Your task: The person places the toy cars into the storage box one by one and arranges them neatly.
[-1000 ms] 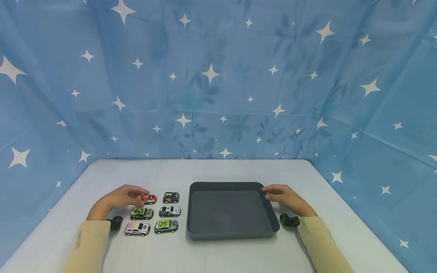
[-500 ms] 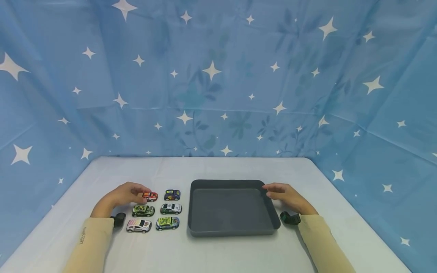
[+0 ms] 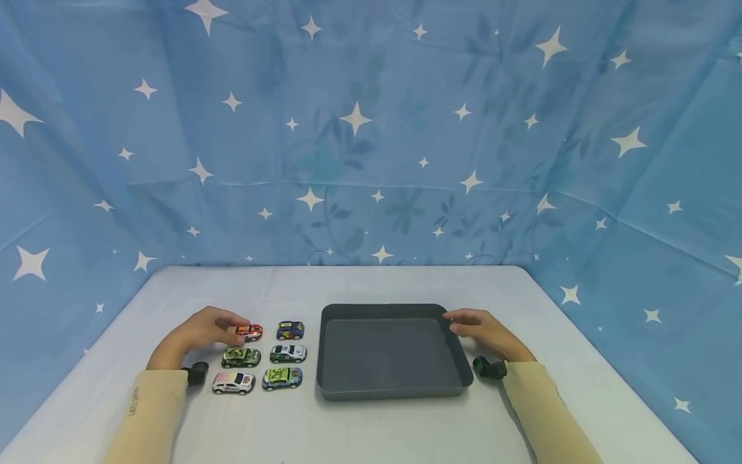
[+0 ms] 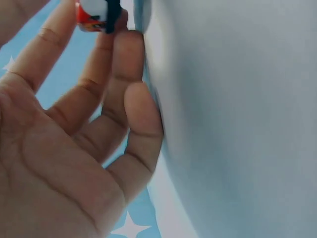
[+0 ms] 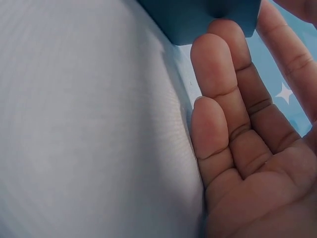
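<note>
My left hand [image 3: 205,327] is at the red toy car [image 3: 250,332], its thumb and forefinger pinching the rear end. In the left wrist view the red-and-white end of that car shows at the top, between the fingers, and the other fingers curve loosely below. Across the table my right hand [image 3: 484,332] touches the right side of a dark grey rectangular tray [image 3: 382,394] near its far corner. In the right wrist view its fingers [image 5: 213,64] lie relaxed against the tray's outer wall [image 5: 198,22].
Beside the red car stand a dark blue toy car [image 3: 290,330], a green camouflage one [image 3: 241,357], a white-and-green one [image 3: 288,353], a white one [image 3: 234,382] and a yellow-green one [image 3: 282,377]. A blue star-patterned curtain [image 3: 371,148] hangs behind the white table [image 3: 371,432].
The left thumb and forefinger have closed in on the red car, which sits slightly further left relative to the blue one. My right hand stays at the tray. The head view has shifted slightly.
</note>
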The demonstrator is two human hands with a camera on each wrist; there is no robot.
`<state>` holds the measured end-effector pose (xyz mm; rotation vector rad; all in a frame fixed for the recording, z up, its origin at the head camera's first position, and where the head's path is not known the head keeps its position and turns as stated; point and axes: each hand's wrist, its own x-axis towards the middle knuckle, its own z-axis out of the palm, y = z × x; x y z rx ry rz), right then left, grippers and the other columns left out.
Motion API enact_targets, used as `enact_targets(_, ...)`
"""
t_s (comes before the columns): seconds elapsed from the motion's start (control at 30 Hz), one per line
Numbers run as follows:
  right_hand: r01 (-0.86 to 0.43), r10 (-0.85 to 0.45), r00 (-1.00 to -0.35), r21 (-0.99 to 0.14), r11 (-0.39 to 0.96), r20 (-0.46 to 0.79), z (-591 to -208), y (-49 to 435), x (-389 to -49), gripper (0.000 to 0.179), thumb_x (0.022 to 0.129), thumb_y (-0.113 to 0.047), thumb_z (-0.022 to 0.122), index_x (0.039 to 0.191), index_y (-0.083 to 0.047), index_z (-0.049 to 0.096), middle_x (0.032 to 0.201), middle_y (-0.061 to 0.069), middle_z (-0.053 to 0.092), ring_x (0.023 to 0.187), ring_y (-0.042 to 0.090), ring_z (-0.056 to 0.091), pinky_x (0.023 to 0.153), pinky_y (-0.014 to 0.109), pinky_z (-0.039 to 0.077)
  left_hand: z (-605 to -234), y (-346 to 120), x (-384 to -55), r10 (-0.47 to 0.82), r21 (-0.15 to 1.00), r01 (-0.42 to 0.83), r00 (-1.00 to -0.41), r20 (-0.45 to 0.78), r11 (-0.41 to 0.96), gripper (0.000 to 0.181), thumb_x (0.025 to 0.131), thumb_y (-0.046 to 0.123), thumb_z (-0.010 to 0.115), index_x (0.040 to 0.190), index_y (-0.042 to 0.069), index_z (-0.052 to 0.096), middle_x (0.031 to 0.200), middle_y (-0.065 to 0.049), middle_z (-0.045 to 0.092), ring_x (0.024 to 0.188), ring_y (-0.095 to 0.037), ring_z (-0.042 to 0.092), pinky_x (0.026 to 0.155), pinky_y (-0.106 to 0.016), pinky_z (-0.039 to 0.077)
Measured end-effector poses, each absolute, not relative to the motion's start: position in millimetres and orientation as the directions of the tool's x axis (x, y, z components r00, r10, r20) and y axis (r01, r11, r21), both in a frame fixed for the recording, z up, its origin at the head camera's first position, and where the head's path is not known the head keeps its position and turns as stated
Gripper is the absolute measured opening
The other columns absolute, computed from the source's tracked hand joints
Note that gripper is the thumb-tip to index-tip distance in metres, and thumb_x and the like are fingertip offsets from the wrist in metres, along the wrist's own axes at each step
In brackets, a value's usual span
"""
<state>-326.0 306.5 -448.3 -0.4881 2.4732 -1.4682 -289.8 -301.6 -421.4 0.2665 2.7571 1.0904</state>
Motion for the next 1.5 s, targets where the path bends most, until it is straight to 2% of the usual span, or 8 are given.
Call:
enact_targets(0.23, -0.156, -0.387, -0.922, -0.887, 0.434, -0.027, -450, 307, -329, 0.051, 0.106, -0.021, 0.071, 0.147, 0.007, 0.061, 0.152, 0.029, 0.058, 0.134, 0.040, 0.062, 0.119, 0.065, 0.039, -417, -305, -287, 0.224, 0.678, 0.133, -0.973, -0.047, 0.723, 0.047, 0.089, 0.018, 0.091, 0.129, -0.003, 0.076, 0.125, -0.024, 0.074, 0.119, -0.048, 0.066, 0.101, -0.066, 0.051)
enact_targets(0.43, -0.156, -0.379, -0.925, -0.883, 0.442, -0.026, -450, 306, -329, 0.051, 0.106, -0.022, 0.071, 0.147, 0.006, 0.062, 0.152, 0.029, 0.057, 0.134, 0.042, 0.062, 0.119, 0.067, 0.038, -411, -302, -284, 0.205, 0.673, 0.163, -0.979, 0.017, 0.722, 0.045, 0.090, 0.024, 0.091, 0.127, 0.001, 0.079, 0.120, -0.015, 0.077, 0.110, -0.032, 0.068, 0.092, -0.053, 0.054)
enact_targets(0.63, -0.156, -0.382, -0.924, -0.891, 0.426, -0.021, -451, 306, -328, 0.050, 0.106, -0.021, 0.071, 0.146, 0.007, 0.061, 0.153, 0.029, 0.057, 0.135, 0.043, 0.061, 0.120, 0.066, 0.038, -403, -294, -281, 0.197, 0.676, 0.181, -0.979, 0.054, 0.714, 0.045, 0.090, 0.029, 0.089, 0.127, 0.005, 0.080, 0.120, -0.011, 0.077, 0.117, -0.039, 0.067, 0.095, -0.061, 0.054)
enact_targets(0.83, -0.170, -0.392, -0.920, -0.888, 0.427, -0.012, -451, 307, -327, 0.050, 0.107, -0.022, 0.070, 0.146, 0.007, 0.061, 0.153, 0.030, 0.056, 0.135, 0.043, 0.061, 0.119, 0.066, 0.038, -397, -286, -279, 0.201, 0.692, 0.187, -0.978, 0.061, 0.697, 0.046, 0.091, 0.030, 0.089, 0.128, 0.005, 0.079, 0.118, -0.010, 0.077, 0.118, -0.038, 0.067, 0.095, -0.061, 0.054)
enact_targets(1.03, -0.177, -0.395, -0.918, -0.883, 0.435, -0.011, -450, 306, -326, 0.050, 0.107, -0.022, 0.069, 0.146, 0.007, 0.061, 0.153, 0.029, 0.057, 0.135, 0.041, 0.062, 0.119, 0.065, 0.039, -392, -278, -278, 0.230, 0.683, 0.228, -0.969, 0.091, 0.694, 0.043, 0.091, 0.029, 0.089, 0.126, 0.006, 0.080, 0.111, -0.005, 0.077, 0.112, -0.033, 0.068, 0.091, -0.053, 0.055)
enact_targets(1.2, -0.184, -0.404, -0.915, -0.883, 0.433, -0.008, -448, 305, -326, 0.051, 0.107, -0.021, 0.069, 0.148, 0.008, 0.060, 0.155, 0.031, 0.054, 0.138, 0.045, 0.059, 0.119, 0.067, 0.037, -389, -268, -276, 0.260, 0.681, 0.267, -0.959, 0.116, 0.681, 0.041, 0.091, 0.026, 0.090, 0.125, 0.005, 0.080, 0.109, -0.005, 0.075, 0.108, -0.029, 0.068, 0.083, -0.045, 0.054)
enact_targets(1.5, -0.168, -0.392, -0.920, -0.887, 0.429, -0.015, -447, 303, -324, 0.050, 0.106, -0.018, 0.070, 0.147, 0.009, 0.060, 0.153, 0.032, 0.054, 0.136, 0.046, 0.060, 0.120, 0.069, 0.035, -386, -247, -276, 0.273, 0.646, 0.301, -0.951, 0.146, 0.702, 0.038, 0.088, 0.024, 0.092, 0.120, 0.007, 0.082, 0.105, -0.004, 0.073, 0.097, -0.025, 0.061, 0.074, -0.039, 0.050)
